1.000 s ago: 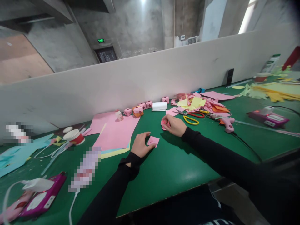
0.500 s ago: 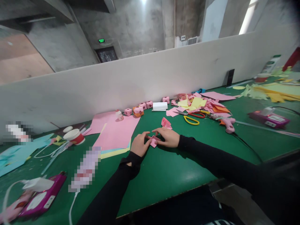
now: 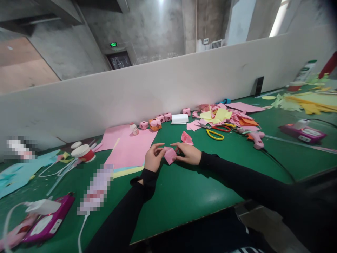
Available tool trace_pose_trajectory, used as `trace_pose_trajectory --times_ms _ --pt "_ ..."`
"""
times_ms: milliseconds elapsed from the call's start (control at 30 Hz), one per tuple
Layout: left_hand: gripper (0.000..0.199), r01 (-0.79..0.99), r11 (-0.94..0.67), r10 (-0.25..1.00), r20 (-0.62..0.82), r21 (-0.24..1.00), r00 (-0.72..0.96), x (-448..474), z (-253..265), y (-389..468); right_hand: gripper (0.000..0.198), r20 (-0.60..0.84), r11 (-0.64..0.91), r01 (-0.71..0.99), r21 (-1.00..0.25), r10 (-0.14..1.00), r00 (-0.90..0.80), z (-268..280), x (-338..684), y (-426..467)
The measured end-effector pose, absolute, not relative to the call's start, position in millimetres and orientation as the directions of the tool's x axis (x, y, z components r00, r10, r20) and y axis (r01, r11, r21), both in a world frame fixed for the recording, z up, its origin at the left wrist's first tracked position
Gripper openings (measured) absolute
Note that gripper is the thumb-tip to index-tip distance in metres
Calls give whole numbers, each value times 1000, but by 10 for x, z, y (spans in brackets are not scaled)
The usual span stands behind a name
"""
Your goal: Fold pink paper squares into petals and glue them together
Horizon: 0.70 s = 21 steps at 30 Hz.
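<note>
Between my two hands is a small folded pink paper piece [image 3: 170, 156], held just over the green tabletop with a flat face showing. My right hand [image 3: 189, 154] pinches its right side, the thumb along the lower edge. On the other side, my left hand [image 3: 153, 159] has its thumb and curled fingers at the upper left corner of the paper. Just beyond my right hand lies a fanned stack of folded pink pieces [image 3: 186, 137]. Scissors with yellow and red handles [image 3: 215, 134] rest farther right.
Folded pink paper balls [image 3: 167, 117] line the partition [image 3: 168, 88]. Pink sheets [image 3: 131, 147] and a paper cup [image 3: 83, 153] are at left. A scrap pile [image 3: 221, 116] and a pink glue gun [image 3: 256, 138] with a cord lie at right. The table's front edge is near me.
The pink paper has been turned so that a broader flat face shows, and it sits slightly higher and to the left. My left hand has shifted a little left.
</note>
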State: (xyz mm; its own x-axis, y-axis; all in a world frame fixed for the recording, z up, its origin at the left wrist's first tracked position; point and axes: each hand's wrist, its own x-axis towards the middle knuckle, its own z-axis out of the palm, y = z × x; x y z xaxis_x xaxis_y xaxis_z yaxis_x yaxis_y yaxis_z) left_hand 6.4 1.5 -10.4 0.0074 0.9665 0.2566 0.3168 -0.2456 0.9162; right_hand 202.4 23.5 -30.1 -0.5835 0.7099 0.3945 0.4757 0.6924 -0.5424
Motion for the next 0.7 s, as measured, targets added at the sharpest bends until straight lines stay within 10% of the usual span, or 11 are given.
trace_pose_trajectory --times_ms 367,700 --pt "49 -64 -50 992 43 997 -120 75 -57 31 40 336 416 117 -902 845 -415 -241 1985 243" --pt "54 33 30 999 -31 999 23 102 -43 -15 37 268 279 -23 -960 893 -361 -239 1980 270"
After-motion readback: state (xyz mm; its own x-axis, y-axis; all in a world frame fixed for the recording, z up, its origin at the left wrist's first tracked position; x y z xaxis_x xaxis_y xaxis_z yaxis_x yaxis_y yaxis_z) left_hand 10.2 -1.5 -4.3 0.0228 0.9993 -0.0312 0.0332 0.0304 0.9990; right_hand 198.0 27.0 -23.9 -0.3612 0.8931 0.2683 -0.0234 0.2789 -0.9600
